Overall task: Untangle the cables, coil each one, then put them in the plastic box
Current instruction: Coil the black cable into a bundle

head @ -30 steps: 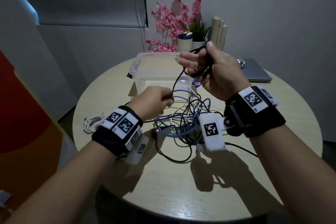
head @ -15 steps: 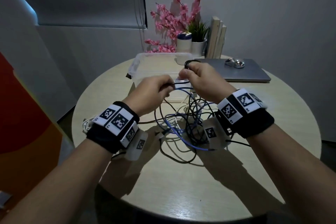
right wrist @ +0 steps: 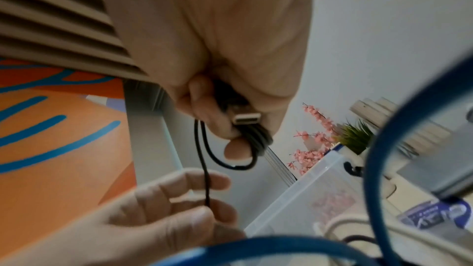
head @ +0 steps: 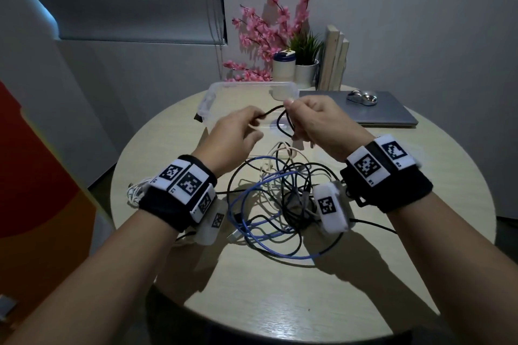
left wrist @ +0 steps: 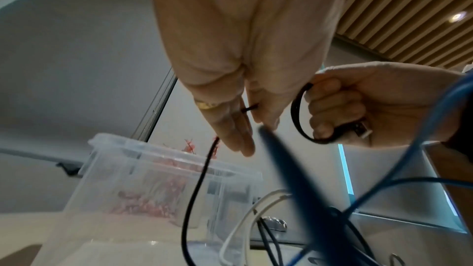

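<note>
A tangle of black, blue and white cables (head: 274,199) lies on the round table (head: 280,302). Above it, my right hand (head: 294,120) grips small loops of a black cable (head: 272,113) together with its USB plug (right wrist: 246,118). My left hand (head: 253,123) pinches the same black cable (left wrist: 249,107) a short way along, between thumb and fingers. From there the strand (left wrist: 197,189) hangs down into the tangle. The clear plastic box (head: 208,98) stands open just behind both hands. A blue cable (right wrist: 379,149) loops close in front of the right wrist camera.
A bundled white cable (head: 134,193) lies at the table's left edge. At the back right is a closed laptop (head: 392,115) with a mouse (head: 361,96) on it. Pink flowers (head: 266,36), a cup (head: 283,68), a potted plant (head: 305,64) and boards stand behind the box.
My right hand came down from its raised position to the level of my left, which rose a little. The black strand now runs short between them.
</note>
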